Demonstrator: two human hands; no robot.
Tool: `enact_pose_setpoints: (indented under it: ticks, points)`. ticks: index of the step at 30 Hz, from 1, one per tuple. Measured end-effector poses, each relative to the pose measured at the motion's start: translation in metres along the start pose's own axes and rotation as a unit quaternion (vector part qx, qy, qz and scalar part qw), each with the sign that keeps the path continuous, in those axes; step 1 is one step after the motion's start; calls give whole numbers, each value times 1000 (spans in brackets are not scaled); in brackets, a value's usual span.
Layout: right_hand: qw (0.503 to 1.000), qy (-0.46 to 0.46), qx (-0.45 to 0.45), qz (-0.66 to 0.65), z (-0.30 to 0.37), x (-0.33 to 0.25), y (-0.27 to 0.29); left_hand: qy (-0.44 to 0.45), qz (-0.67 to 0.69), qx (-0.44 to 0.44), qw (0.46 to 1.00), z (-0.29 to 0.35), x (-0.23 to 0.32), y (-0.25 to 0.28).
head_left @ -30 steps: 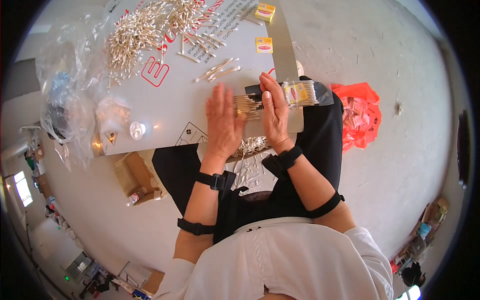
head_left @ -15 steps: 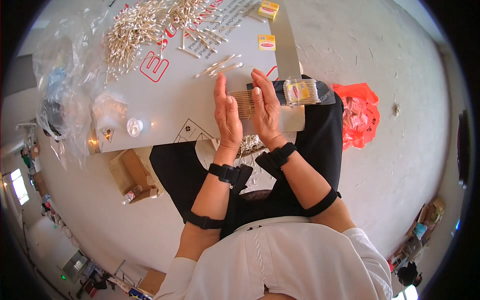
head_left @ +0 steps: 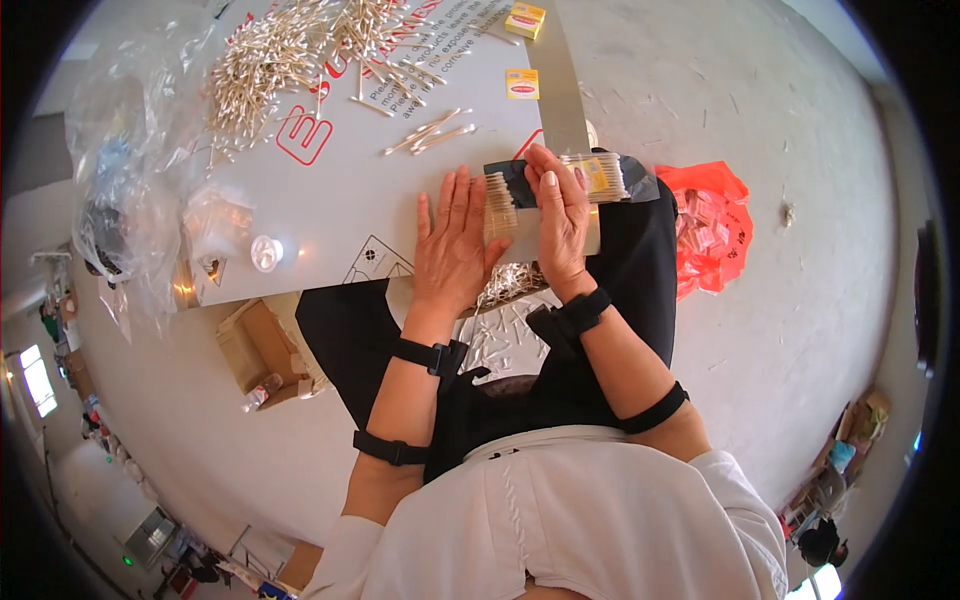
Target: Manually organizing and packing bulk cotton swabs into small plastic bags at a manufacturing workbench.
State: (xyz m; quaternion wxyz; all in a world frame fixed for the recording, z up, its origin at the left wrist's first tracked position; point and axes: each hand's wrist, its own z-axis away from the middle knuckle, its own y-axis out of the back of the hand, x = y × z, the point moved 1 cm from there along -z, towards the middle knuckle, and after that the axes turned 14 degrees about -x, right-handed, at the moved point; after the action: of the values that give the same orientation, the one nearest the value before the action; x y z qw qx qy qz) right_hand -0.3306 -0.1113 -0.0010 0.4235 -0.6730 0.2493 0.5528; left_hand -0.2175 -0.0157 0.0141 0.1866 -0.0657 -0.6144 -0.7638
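Observation:
My left hand (head_left: 450, 240) lies flat on the grey printed board, fingers stretched out, its forefinger side and thumb against a flat row of cotton swabs (head_left: 499, 205). Part of that row is hidden under the palm. My right hand (head_left: 565, 215) stands on edge just right of the row, fingers extended, over a dark strip (head_left: 517, 185). Beyond its fingers, near the board's right edge, rests a clear-wrapped pack of cotton swabs (head_left: 608, 177) with a yellow label. A few loose cotton swabs (head_left: 430, 132) lie ahead of my left fingertips.
A heap of cotton swabs (head_left: 265, 75) covers the far left of the board (head_left: 340, 215). Yellow cards (head_left: 522, 84) lie near its right edge. A small white tub (head_left: 266, 253) and plastic bags stand left. A red bag (head_left: 715, 225) holds packs beside my leg; a cardboard box (head_left: 262, 345) sits below.
My hands have moved apart from either side of the swab row. The left has turned palm down and flattened; the right has shifted right, toward the wrapped pack.

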Motion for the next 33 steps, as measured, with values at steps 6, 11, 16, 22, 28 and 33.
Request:
enact_pose_setpoints:
  ticks: [6,11,16,22,28,33]
  points:
    - [999,14,-12,40,-3,5,-5,-11,36,52,998,-4,-9,-6]
    - [996,52,1,71,-10,15,-17,-31,458,251,852,-21,-10,-5]
    - [996,43,-2,78,-19,20,-29,-46,567,274,776,-40,-19,-11]
    - [998,49,27,36,-25,26,-28,-84,649,262,709,-50,-27,-11]
    - [998,30,38,-48,-12,15,-8,-83,661,322,673,-27,-34,3]
    - [998,-15,21,58,24,6,14,-25,549,291,783,14,-41,-7]
